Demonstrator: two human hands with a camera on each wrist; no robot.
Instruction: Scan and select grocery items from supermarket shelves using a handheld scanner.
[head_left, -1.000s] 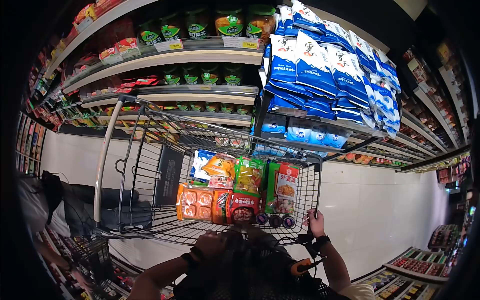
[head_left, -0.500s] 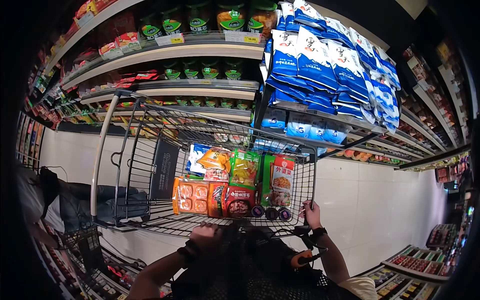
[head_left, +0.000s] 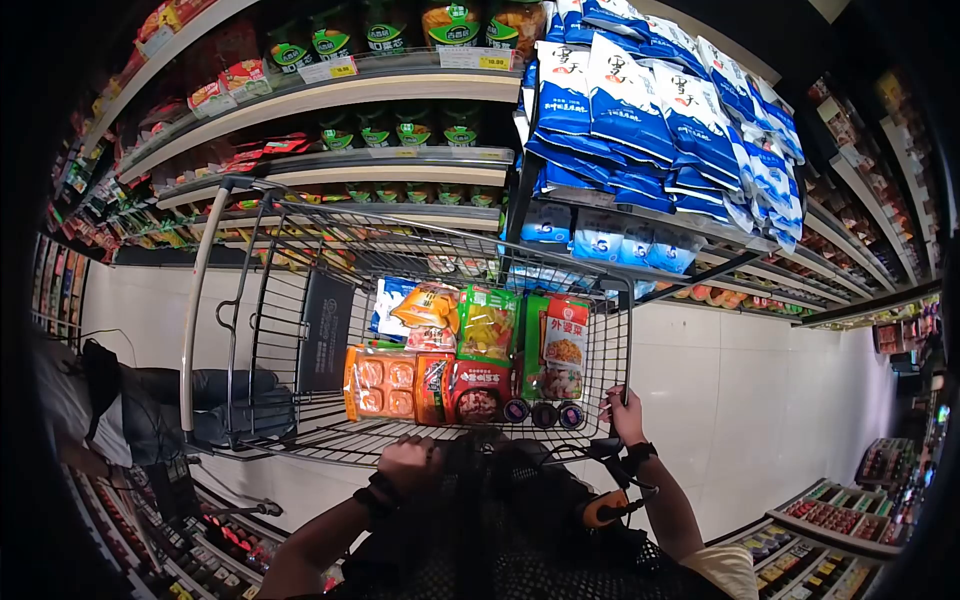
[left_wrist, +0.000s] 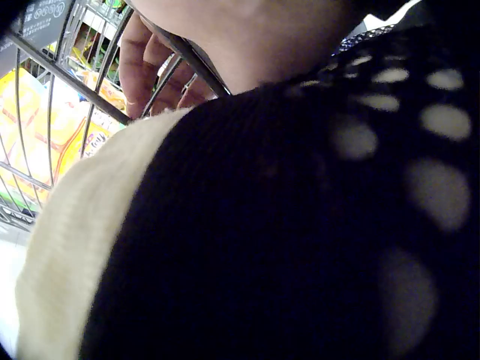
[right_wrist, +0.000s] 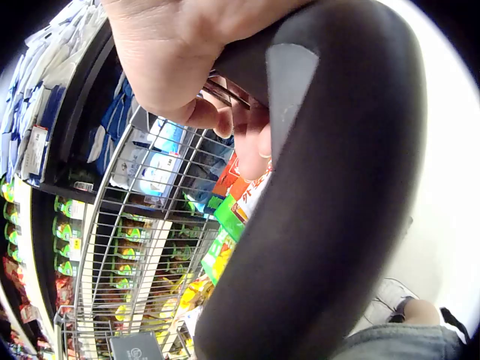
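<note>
A wire shopping cart (head_left: 325, 335) stands side-on in front of me. My left hand (head_left: 410, 462) grips its near side rail; in the left wrist view the fingers (left_wrist: 139, 64) curl over the bar into the basket. At the front corner, my right hand (head_left: 622, 416) holds the rim, its fingers (right_wrist: 251, 139) bent round it in the right wrist view. Inside the cart lie an orange four-part pack (head_left: 385, 386), a green bag (head_left: 487, 322), a red-and-white packet (head_left: 565, 345), a blue-and-white bag (head_left: 388, 308) and three dark round-topped containers (head_left: 543, 414).
White-and-blue bags (head_left: 625, 100) are piled on a rack beyond the cart's front. Shelves of green-lidded jars (head_left: 385, 35) run along the far side. Another person (head_left: 215, 400) stands by the cart's handle (head_left: 205, 290). Pale floor (head_left: 700, 390) lies to the right.
The cart has shifted slightly left in the head view, both hands staying on its rim. The shelves and bag pile sit higher in view. The other person's legs moved slightly left.
</note>
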